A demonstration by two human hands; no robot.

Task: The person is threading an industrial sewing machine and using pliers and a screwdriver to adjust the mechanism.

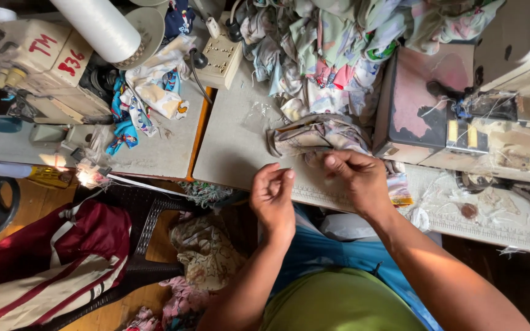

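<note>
The right hand (358, 178) rests at the near edge of the table (234, 147), fingers curled down onto a small folded piece of printed cloth (314, 138), which lies on the table just left of the sewing machine (449, 122); thumb and forefinger look pinched on its near hem. The left hand (272, 196) is raised just beside it, fingers bent and thumb meeting the fingertips as if nipping something thin, perhaps a thread, though nothing can be made out between them, so I cannot tell whether it holds anything. Judging by how things lie, the piece is only being gripped and sorted at the edge: it is not under the machine's needle, and a large heap of similar cloth (338, 43) sits at the back of the table, so most of the work appears left. To the left stands a second machine (32, 61) with a white roll (96, 24) above it and more scraps (148, 92) beside it. The needle area is hidden in clutter and loose threads, the machine on the right is cut off by the frame, and the cloth's shape stays unclear under the fingers.
</note>
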